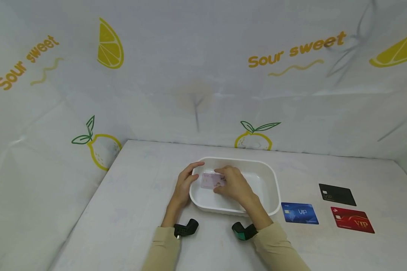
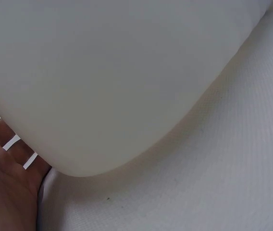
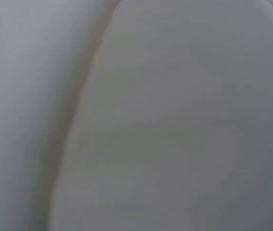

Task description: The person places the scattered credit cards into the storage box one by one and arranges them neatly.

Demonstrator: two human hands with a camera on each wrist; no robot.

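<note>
A white plastic tray (image 1: 264, 188) with rounded corners sits on the table. Inside it, toward the left end, is a pale pink card (image 1: 208, 180); whether it touches the tray's floor I cannot tell. My right hand (image 1: 235, 184) reaches over the near rim and holds the card by its long edges between thumb and fingers, covering its right end. At the tray's left end, my left hand (image 1: 183, 184) grips the rim, thumb and fingertips over the edge. The left wrist view shows this hand (image 2: 9, 173) against the tray's outer wall (image 2: 107, 86). Only the outer wall (image 3: 165, 125) and cloth appear in the right wrist view.
Right of the tray lie a blue VIP card (image 1: 300, 213), a black VIP card (image 1: 337, 194) and a red VIP card (image 1: 352, 220), all apart. White cloth covers the table (image 1: 122, 210). A lemon-printed curtain (image 1: 190, 75) hangs behind the far edge.
</note>
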